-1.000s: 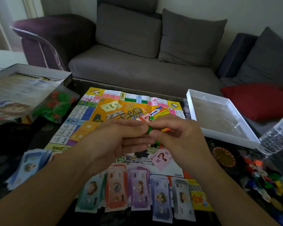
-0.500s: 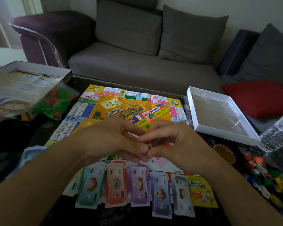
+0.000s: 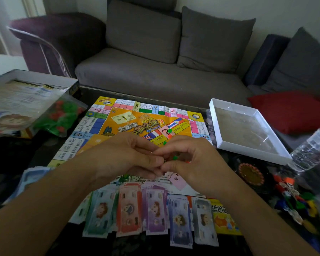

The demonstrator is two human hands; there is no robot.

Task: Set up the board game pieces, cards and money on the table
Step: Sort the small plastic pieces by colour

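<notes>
The yellow game board (image 3: 137, 119) lies flat on the dark table. My left hand (image 3: 124, 156) and my right hand (image 3: 194, 163) meet fingertip to fingertip above its near half, pinching small game pieces (image 3: 175, 158) that show green and orange between the fingers. Their exact shape is hidden. Two loose green pieces (image 3: 169, 130) lie on the board beyond my hands. Stacks of paper money (image 3: 151, 213) in several colours are lined up along the near edge. A pink chance card (image 3: 177, 180) peeks out under my right hand.
An open white box tray (image 3: 218, 145) sits right of the board, a plastic bottle (image 3: 310, 150) beyond it. Coloured pawns (image 3: 294, 200) lie at the right. The box lid with rule sheets (image 3: 17, 100) and a bag of red and green houses (image 3: 61, 117) stand left. A blue money stack (image 3: 30, 180) lies near left.
Both hands have dropped slightly toward me and stayed joined, the fingers working the small pieces. The camera tilted a little.
</notes>
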